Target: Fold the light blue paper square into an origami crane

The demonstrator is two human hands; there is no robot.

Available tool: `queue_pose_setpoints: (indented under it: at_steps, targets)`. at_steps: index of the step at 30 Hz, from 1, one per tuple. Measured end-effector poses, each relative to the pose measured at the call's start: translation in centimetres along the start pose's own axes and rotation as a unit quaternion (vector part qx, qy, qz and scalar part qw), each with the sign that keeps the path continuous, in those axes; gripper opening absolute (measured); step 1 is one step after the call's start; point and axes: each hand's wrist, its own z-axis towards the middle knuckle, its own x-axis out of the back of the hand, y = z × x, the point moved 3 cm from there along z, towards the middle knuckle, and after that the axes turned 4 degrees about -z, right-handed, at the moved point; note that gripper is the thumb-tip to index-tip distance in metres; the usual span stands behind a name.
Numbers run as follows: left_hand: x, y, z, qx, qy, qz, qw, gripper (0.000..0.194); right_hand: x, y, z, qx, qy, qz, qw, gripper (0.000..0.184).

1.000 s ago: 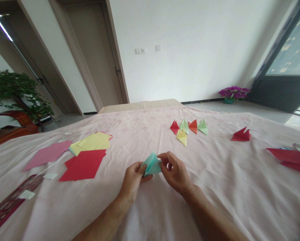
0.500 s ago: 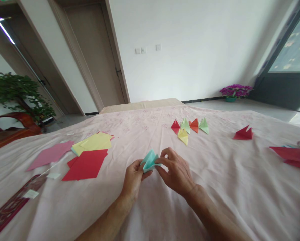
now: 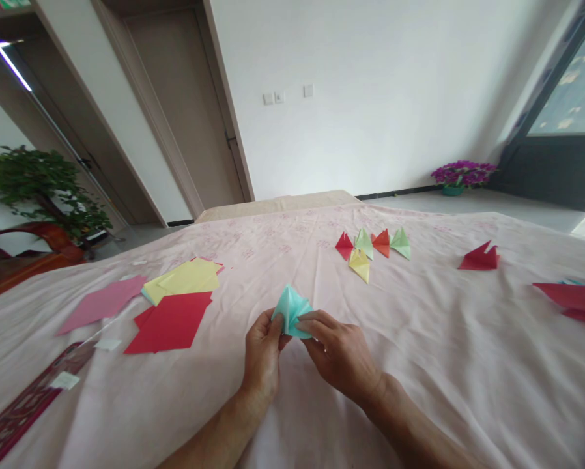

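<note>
A folded teal paper piece (image 3: 291, 308) stands up between both my hands, just above the pink cloth (image 3: 419, 365). My left hand (image 3: 262, 355) pinches its left side with thumb and fingers closed. My right hand (image 3: 341, 355) pinches its lower right edge, fingers pressed together. Flat red sheets (image 3: 170, 321), yellow sheets (image 3: 185, 279) and a pink sheet (image 3: 101, 303) lie to the left of my hands.
Several small folded paper shapes (image 3: 370, 247) in red, green and yellow sit further back on the cloth. A red folded piece (image 3: 479, 257) and larger red folded paper (image 3: 573, 299) lie to the right. A dark red packet (image 3: 23, 404) lies at the left edge. A potted plant (image 3: 43, 189) stands at left.
Both hands drew slightly closer to me and together. The teal piece has been turned up so its point stands higher, with the right fingers now over its lower edge.
</note>
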Motion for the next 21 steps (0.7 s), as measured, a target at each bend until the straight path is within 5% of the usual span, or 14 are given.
queue_pose_setpoints:
  at_steps: [9, 13, 18, 21]
  targets:
    - [0.3, 0.1, -0.1, -0.051, 0.023, 0.020, 0.998, 0.029, 0.0, -0.7, -0.3, 0.007, 0.018, 0.045, 0.999, 0.016]
    - [-0.3, 0.5, -0.5, -0.025, 0.031, -0.028, 0.999, 0.030, -0.2, 0.3, 0.1, -0.073, 0.054, 0.172, 0.981, 0.020]
    - [-1.4, 1.2, -0.9, 0.005, 0.007, -0.066, 0.998, 0.028, -1.2, 2.7, 0.6, -0.204, 0.063, 0.316, 0.924, 0.031]
    - [-1.7, 1.4, -1.0, 0.021, -0.006, -0.073, 0.997, 0.029, -1.5, 3.5, 0.9, -0.233, 0.084, 0.322, 0.914, 0.026]
